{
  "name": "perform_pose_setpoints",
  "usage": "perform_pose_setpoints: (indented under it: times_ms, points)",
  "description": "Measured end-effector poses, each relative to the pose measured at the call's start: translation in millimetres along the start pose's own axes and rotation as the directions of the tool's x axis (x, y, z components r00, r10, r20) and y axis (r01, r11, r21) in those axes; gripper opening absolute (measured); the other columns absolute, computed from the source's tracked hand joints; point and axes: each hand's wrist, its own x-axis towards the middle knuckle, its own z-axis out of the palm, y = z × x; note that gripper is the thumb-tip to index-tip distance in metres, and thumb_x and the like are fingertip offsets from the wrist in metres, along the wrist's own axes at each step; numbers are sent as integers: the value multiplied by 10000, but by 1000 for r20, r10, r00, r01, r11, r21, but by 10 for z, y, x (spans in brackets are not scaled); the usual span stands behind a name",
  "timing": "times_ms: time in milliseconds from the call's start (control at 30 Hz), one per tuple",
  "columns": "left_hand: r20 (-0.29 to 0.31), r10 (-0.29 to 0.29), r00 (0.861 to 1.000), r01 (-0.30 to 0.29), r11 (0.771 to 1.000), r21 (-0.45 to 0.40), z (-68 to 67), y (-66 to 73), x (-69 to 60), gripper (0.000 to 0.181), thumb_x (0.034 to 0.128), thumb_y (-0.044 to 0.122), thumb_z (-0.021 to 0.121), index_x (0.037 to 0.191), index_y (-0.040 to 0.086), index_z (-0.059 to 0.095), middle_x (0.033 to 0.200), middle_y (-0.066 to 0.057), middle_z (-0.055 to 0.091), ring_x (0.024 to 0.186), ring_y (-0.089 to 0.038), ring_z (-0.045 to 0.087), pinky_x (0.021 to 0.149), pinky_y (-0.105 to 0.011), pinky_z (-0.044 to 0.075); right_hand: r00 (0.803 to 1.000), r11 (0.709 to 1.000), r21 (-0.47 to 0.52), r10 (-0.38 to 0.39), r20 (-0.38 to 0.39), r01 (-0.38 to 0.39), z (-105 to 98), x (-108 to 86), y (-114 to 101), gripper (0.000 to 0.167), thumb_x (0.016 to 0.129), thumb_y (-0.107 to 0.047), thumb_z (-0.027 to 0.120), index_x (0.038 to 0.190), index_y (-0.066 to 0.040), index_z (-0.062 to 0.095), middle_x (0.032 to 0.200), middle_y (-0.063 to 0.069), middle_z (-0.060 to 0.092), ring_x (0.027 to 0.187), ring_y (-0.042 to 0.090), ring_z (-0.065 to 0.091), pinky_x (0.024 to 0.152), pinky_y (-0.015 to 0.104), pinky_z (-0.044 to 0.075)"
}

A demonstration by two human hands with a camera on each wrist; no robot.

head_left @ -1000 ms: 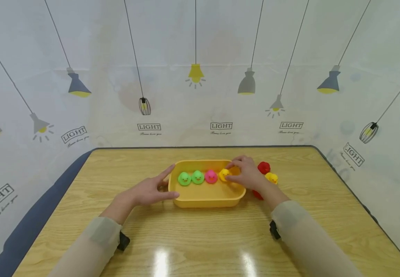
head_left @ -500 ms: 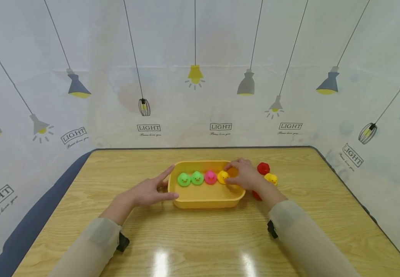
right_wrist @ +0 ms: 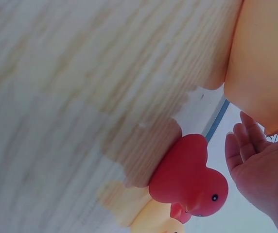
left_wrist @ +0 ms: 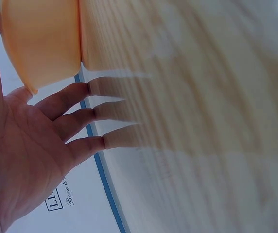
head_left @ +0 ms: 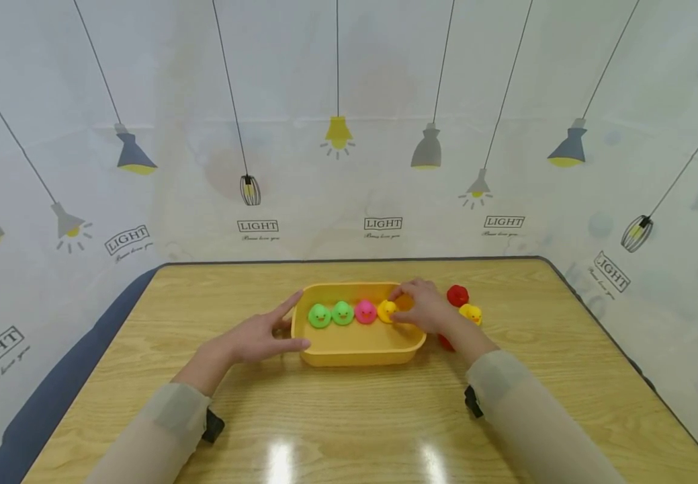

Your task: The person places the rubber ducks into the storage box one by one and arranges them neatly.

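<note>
In the head view my left hand (head_left: 258, 336) lies at the left end of a yellow bin (head_left: 357, 358), thumb and index finger spread along its rim. The left wrist view shows this hand (left_wrist: 32, 145) with its fingers extended beside the bin's wall (left_wrist: 42, 39). My right hand (head_left: 430, 309) reaches over the bin's right rim, thumb and index finger around a yellow duck (head_left: 386, 312). Left of that duck stand a pink duck (head_left: 365, 312) and two green ducks (head_left: 342, 314), in a row inside the bin. The right wrist view hides the right fingertips behind the bin.
Right of the bin, on the wooden table (head_left: 336, 410), sit a red duck (head_left: 457, 296), a yellow duck (head_left: 471, 313) and another red one (head_left: 446, 343), partly hidden by my right hand. A patterned sheet (head_left: 300, 134) hangs behind the table.
The right hand's thumb and index finger have shifted slightly at the yellow duck, which now stands a little closer to the pink one. My left hand has stayed at the bin.
</note>
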Motion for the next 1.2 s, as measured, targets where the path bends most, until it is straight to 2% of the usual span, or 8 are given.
perform_pose_setpoints:
  times_ms: [633,933,1200]
  points:
    - [4,-3,1000,3,1000,-3,-8,10,-17,1106,940,815,660,1766,453,19,1641,-160,576,1565,-510,454,1266,-743,333,1000,1000,22,-7,10,7,-2,-5,-5,372,1002,-345,823,1330,-200,723,1537,164,547,1452,414,431,1280,645,382]
    - [7,-4,1000,4,1000,-7,-1,-2,-5,1108,934,821,663,1760,472,13,1638,-161,579,1567,-510,450,1266,-746,330,999,999,42,-30,-30,31,5,-5,43,402,989,-353,839,1340,-195,724,1543,161,541,1459,416,426,1273,634,394]
    - [5,-2,1000,2,1000,-14,-2,-11,-6,1090,931,817,671,1746,515,13,1636,-162,580,1566,-511,451,1264,-746,333,990,994,28,-107,-89,110,-43,-31,53,398,976,-377,849,1303,-173,751,1494,172,574,1414,421,463,1226,630,433]
